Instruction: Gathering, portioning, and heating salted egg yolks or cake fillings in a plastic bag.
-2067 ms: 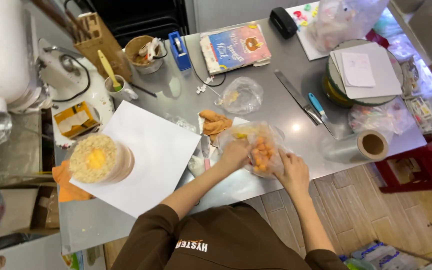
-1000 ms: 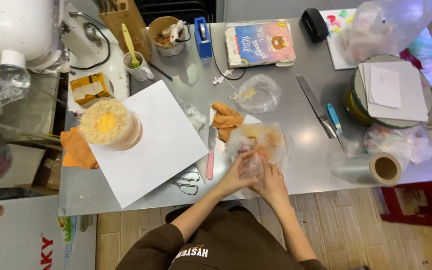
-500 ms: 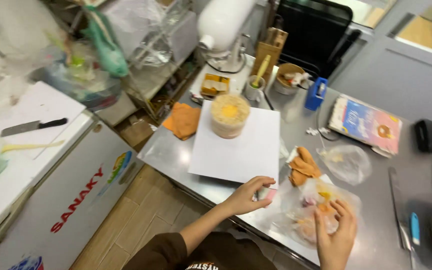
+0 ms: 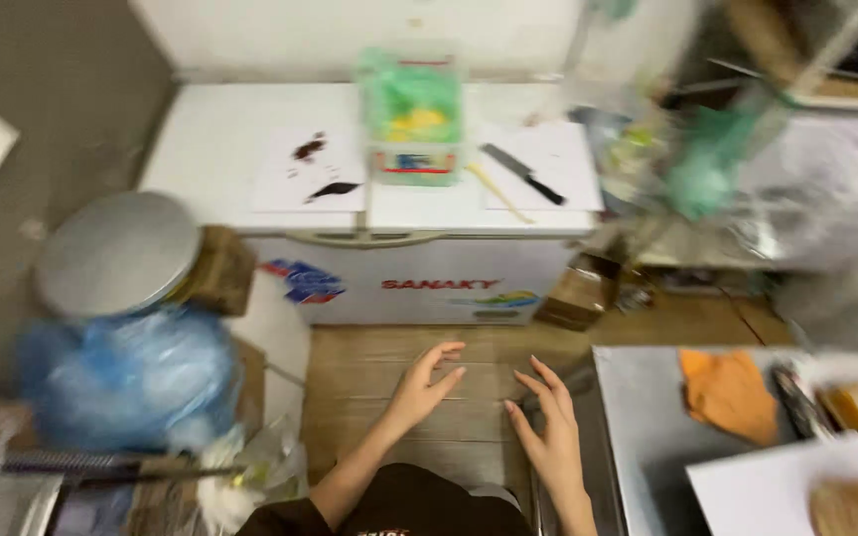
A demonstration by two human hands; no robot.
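Observation:
My view has swung to the left of the steel table [image 4: 647,437]. My left hand [image 4: 424,385] and my right hand [image 4: 546,422] hover side by side over the wooden floor, both empty with fingers spread. My right hand is close to the table's left edge. A white chest freezer [image 4: 399,278] stands ahead of me. On its lid lie a black-handled knife [image 4: 523,174], white paper sheets and a clear box with green and yellow contents [image 4: 411,124].
An orange cloth [image 4: 729,392] and a white board [image 4: 777,486] lie on the steel table at right. A blue plastic bag [image 4: 131,377] and a round metal lid [image 4: 116,253] sit at left. Shelves with bags stand at the upper right.
My head turned left, away from the table, toward the freezer. Both hands left the clear bag of orange food and now hang empty over the floor.

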